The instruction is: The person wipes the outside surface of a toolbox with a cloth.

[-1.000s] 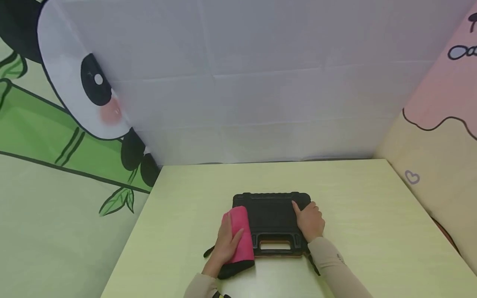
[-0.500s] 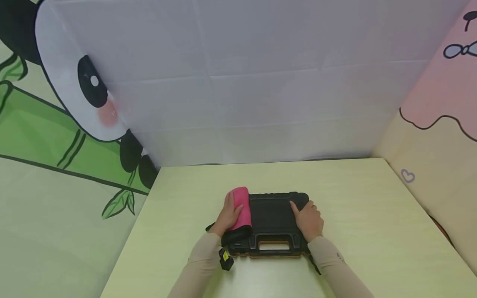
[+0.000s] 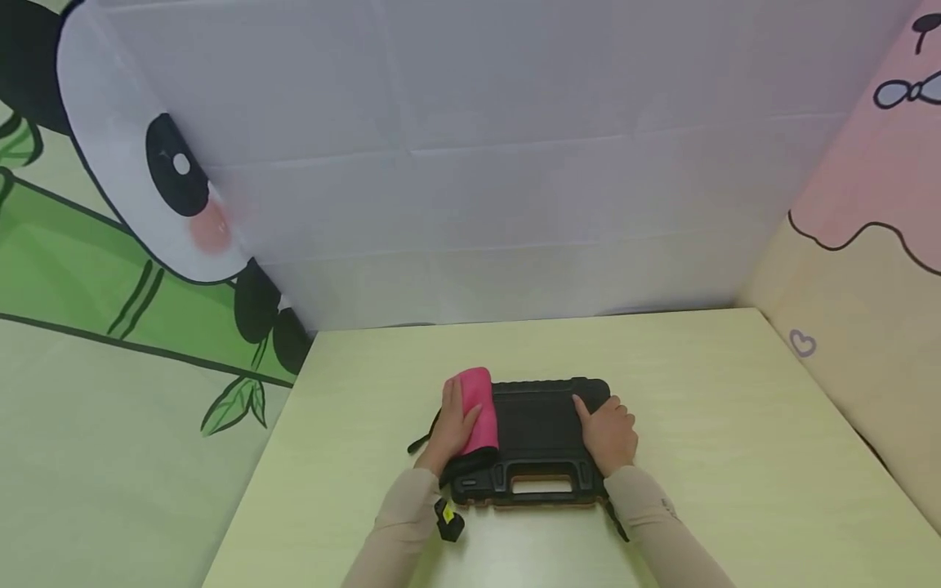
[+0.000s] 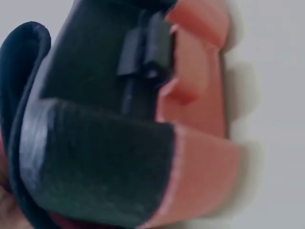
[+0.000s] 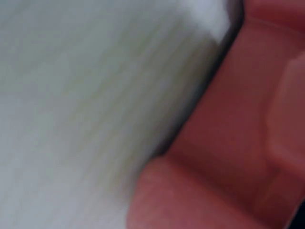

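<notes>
A black plastic carrying case (image 3: 540,425) lies on the table, its handle toward me. Its lower half is orange-red, seen with a dark latch (image 4: 155,47) in the left wrist view. My left hand (image 3: 453,425) holds a folded pink cloth (image 3: 481,408) with a black end against the left part of the lid, thumb on top. The cloth hides that part of the lid. My right hand (image 3: 608,433) grips the right edge of the case, thumb on the lid and fingers curled at the side. The right wrist view shows the red lower side (image 5: 228,124) and tabletop.
The pale table (image 3: 353,408) extends around the case and meets a white back wall (image 3: 515,204). A panda-painted wall (image 3: 110,367) stands at the left, a pink and cream one (image 3: 845,310) at the right. A black wrist device (image 3: 448,521) hangs below my left sleeve.
My left hand and the pink cloth have moved away from me, from the case's near left corner up along its left side, then stayed there. The right hand and case have hardly moved.
</notes>
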Tool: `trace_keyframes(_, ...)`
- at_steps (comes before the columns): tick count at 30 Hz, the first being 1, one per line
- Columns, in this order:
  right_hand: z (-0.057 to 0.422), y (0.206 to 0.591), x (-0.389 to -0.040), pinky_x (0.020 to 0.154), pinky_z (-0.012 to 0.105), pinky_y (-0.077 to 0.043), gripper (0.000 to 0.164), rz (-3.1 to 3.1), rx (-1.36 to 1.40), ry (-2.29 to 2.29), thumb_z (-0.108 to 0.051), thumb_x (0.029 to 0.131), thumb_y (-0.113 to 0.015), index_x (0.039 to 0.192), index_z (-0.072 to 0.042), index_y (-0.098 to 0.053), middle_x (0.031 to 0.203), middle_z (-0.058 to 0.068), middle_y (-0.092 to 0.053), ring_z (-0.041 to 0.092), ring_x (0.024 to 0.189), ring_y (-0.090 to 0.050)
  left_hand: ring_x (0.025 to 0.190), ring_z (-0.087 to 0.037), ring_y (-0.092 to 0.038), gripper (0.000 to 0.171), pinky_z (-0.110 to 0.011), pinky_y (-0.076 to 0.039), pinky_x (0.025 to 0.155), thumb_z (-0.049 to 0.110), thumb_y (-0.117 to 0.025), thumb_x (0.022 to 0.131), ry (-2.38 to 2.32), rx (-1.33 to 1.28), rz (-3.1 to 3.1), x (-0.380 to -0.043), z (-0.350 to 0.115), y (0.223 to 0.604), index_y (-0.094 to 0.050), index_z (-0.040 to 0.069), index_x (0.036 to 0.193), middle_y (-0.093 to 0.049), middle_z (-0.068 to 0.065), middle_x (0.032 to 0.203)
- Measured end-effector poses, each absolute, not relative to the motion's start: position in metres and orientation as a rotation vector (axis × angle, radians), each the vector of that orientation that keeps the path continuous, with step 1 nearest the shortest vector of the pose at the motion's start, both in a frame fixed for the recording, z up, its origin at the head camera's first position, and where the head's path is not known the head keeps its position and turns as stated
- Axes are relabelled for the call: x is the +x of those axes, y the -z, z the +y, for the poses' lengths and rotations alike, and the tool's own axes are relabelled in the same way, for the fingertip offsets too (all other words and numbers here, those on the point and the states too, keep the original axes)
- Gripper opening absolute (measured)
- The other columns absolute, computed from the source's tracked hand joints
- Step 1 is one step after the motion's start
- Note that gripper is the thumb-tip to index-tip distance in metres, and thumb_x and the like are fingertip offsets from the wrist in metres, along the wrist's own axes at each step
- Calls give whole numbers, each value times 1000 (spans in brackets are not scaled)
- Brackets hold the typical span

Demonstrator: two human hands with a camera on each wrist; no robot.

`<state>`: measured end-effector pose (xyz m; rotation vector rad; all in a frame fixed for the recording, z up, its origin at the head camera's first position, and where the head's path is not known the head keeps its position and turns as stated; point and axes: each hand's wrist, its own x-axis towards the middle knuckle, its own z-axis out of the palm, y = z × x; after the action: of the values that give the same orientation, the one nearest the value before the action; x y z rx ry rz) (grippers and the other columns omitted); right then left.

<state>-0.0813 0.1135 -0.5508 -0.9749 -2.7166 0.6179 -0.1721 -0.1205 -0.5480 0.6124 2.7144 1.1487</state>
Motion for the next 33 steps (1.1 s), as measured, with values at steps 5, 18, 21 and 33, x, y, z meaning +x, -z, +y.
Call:
trace_keyframes(5, 114, 551, -82, 55, 49, -47, 69, -2706, -973, -600, -54, 91, -43, 102, 15, -44, 88, 31, -54, 43, 80, -54, 135, -43, -25, 69, -54, -30, 106, 25, -49, 95, -1237, 605, 2669, -160, -125, 552, -11, -6, 145, -9, -28, 150)
trace_keyframes(18, 122, 549, -82, 57, 49, -47, 69, -2703, -989, -621, -53, 91, -44, 102, 15, -44, 90, 31, -55, 42, 82, -54, 138, -39, -19, 72, -53, -29, 107, 30, -51, 94, -1282, 536, 2694, -106, -134, 559, -12, 2, 147, -11, -21, 153)
trace_keyframes(21, 126, 549, -86, 58, 49, -47, 69, -2712, -986, -629, -54, 91, -44, 102, 15, -44, 91, 31, -55, 42, 83, -54, 139, -39, -19, 71, -54, -30, 106, 33, -50, 94, -1314, 498, 2687, -94, -134, 560, -13, 3, 147, -12, -20, 153)
trace_keyframes(33, 148, 546, -103, 58, 51, -47, 71, -2768, -910, -634, -55, 91, -43, 105, 15, -43, 93, 31, -55, 44, 82, -56, 136, -41, -23, 71, -56, -31, 104, 35, -49, 94, -1320, 459, 2693, -94, -120, 557, -14, 2, 147, -13, -22, 152)
